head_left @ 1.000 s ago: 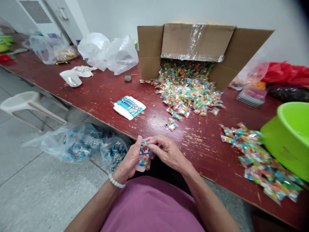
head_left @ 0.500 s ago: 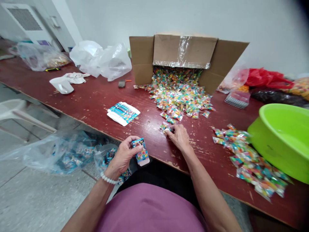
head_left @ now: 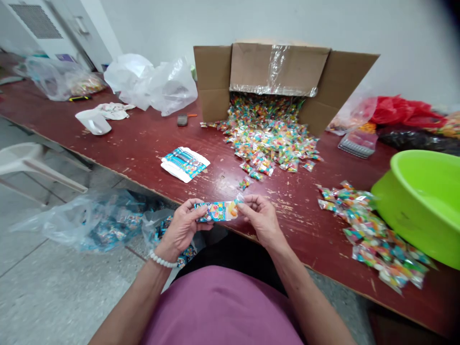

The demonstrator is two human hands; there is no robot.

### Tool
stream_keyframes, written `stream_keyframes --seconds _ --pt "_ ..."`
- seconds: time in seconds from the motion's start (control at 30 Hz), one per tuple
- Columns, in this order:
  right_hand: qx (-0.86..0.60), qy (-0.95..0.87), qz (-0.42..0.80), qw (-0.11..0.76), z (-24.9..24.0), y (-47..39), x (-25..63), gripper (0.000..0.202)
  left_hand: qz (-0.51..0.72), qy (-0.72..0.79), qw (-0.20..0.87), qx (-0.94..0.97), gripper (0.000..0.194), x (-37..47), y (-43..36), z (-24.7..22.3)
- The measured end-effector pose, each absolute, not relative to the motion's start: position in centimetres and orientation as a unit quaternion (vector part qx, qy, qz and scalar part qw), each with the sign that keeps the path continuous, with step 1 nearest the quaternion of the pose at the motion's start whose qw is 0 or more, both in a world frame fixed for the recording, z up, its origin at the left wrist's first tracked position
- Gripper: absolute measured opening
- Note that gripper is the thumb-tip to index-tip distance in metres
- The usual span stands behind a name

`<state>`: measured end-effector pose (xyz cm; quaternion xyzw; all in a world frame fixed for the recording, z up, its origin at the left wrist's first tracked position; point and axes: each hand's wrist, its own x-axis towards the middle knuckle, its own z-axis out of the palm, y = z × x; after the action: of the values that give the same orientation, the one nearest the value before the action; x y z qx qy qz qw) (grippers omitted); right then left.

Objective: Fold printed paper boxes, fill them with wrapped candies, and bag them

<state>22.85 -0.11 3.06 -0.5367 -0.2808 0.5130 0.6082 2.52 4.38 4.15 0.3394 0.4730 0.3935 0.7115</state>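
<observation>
My left hand point(head_left: 187, 223) is closed round a small blue printed candy box point(head_left: 216, 211), held sideways over the table's front edge. Its right end faces my right hand point(head_left: 259, 215), which pinches a clear candy packet point(head_left: 234, 209) at the box's mouth. Whether the packet is partly inside the box I cannot tell. Just beyond my right hand, one candy packet lies apart on the tabletop. Farther back, a heap of candy packets point(head_left: 269, 139) spills from a cardboard box point(head_left: 276, 69). Flattened blue-and-white cartons point(head_left: 185, 164) lie stacked left of centre.
A green basin point(head_left: 406, 206) stands at the right beside another candy pile point(head_left: 377, 235). Plastic bags point(head_left: 151, 84), a white jug point(head_left: 94, 122) and a brush point(head_left: 182, 120) sit toward the back left. On the floor are bags of blue packages point(head_left: 111, 223), near a white stool point(head_left: 32, 163).
My right hand has lifted a candy packet from the table and brought it left to the small box. My left hand has turned the box sideways, its end toward the packet.
</observation>
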Motion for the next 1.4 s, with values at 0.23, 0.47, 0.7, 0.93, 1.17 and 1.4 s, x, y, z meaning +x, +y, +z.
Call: stream_keyframes --seconds 0.23,0.47,0.7,0.93,1.17,1.4 --pt "-0.537 -0.326 0.462 0.626 3.3 0.0 21.7 0.032 0.259 0.366 0.834 0.322 0.055 2.8 1.6 3.6" --pt "-0.544 -0.373 0.446 0.605 4.4 -0.3 22.6 0.02 0.213 0.334 0.832 0.388 0.05 3.6 1.4 4.0" --pt "-0.578 -0.391 0.415 0.584 4.1 -0.4 22.9 0.018 0.205 0.346 0.802 0.442 0.047 3.3 1.5 4.0" --pt "-0.574 -0.427 0.431 0.55 3.5 -0.4 23.2 0.022 0.233 0.357 0.783 0.454 0.05 3.8 1.5 4.1" --pt "-0.521 -0.569 0.364 0.522 4.2 -1.5 22.8 0.023 0.293 0.388 0.795 0.364 0.04 4.5 2.1 4.3" --pt "-0.474 -0.368 0.616 0.511 3.6 -1.1 21.1 0.043 0.33 0.43 0.759 0.361 0.045 5.1 1.5 4.0"
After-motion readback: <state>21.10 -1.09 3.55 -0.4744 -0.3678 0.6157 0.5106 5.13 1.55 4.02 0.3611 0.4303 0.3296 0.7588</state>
